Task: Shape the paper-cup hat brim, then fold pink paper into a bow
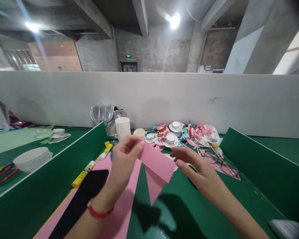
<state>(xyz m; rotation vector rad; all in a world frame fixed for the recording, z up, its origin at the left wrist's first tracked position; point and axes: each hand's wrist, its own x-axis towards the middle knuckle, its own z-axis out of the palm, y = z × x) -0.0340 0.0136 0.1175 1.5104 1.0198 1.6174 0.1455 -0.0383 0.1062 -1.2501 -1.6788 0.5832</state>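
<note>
A folded piece of pink paper (158,162) hangs in the air over the green table, its lower part tapering to a point. My left hand (126,159) pinches the paper's upper left corner between thumb and fingers. Close to its right edge is my right hand (195,166), fingers apart and holding nothing; whether a fingertip touches the paper I cannot tell. Below and behind the right hand, scissors with black and yellow handles (193,167) are partly hidden. A large pink sheet (122,205) lies under my left forearm.
Low green dividers (52,169) stand on both sides. Glue sticks (83,174) and a black phone-like slab (82,199) lie left. Behind are stacked paper cups (123,127), a silver bag (103,116) and decorated paper hats (170,139). Eyeglasses (225,164) lie at right.
</note>
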